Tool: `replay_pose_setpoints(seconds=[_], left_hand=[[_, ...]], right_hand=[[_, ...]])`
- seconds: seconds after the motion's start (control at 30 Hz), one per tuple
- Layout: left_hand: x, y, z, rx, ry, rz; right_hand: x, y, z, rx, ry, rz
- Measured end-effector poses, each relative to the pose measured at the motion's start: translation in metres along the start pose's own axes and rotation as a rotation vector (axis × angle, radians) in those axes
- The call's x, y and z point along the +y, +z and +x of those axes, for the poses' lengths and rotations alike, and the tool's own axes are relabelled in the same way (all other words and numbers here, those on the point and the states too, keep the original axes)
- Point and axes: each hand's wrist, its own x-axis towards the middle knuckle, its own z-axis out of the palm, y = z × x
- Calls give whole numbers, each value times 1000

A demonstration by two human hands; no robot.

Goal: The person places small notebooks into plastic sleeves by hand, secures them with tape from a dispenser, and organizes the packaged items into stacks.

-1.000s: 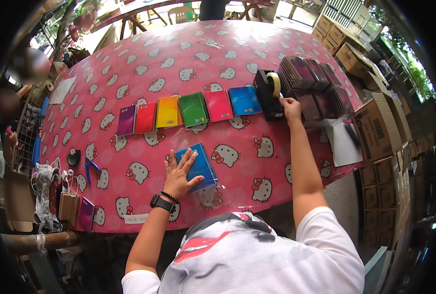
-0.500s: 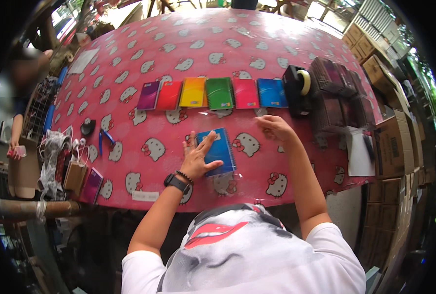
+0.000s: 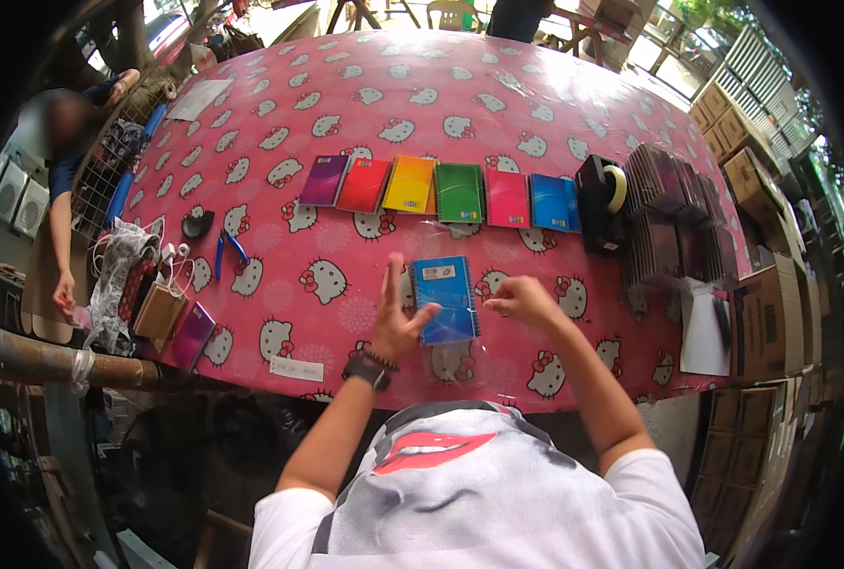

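Head view: single blue notebook (image 3: 445, 308) lies flat on the pink patterned desk (image 3: 279, 237), directly before the person, between the two hands. Left hand (image 3: 398, 327): fingers extended and open, gripping nothing, thumb over the notebook's left edge; firm contact cannot be confirmed. Right hand (image 3: 526, 302): fingers curled in, thumb and fingertips close together just beside the right edge; cannot tell whether a small strip is pinched there. Progress: white label (image 3: 438, 272) already on the upper cover. Clear film (image 3: 455, 360) shows past the lower edge, judged loose and not yet secured. Beyond, six notebooks (image 3: 459, 192) stand arranged in a row by colour, purple to blue, untouched by either hand. Tape dispenser (image 3: 597, 204) at the row's right end, stacked dark notebooks (image 3: 659, 247) just beside it.
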Motion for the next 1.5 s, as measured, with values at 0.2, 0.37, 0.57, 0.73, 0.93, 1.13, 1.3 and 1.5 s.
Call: replay_pose_setpoints(seconds=[0.2,0.37,0.57,0.73,0.93,1.13,1.3,1.5], left_hand=[[14,-11,-48,18,-361,-560],[31,-35,-17,-5,-91,25],[26,-6,19,-20,54,-89],[31,-7,9,-103,126,-182],[27,-43,9,-301,-128,-749],[15,-22,14,56,-316,-615],[30,-41,52,4,-451,-729],[117,-67,103,-364,-144,540]], right_hand=[[9,52,-26,76,-267,643],[-40,18,-38,189,-506,331],[-40,32,1,106,-612,750],[-35,31,-2,55,-533,563],[-3,-14,-4,-61,-547,798],[-28,32,10,144,-323,1000],[-37,31,11,182,-344,1022],[-56,-14,-7,384,-474,662]])
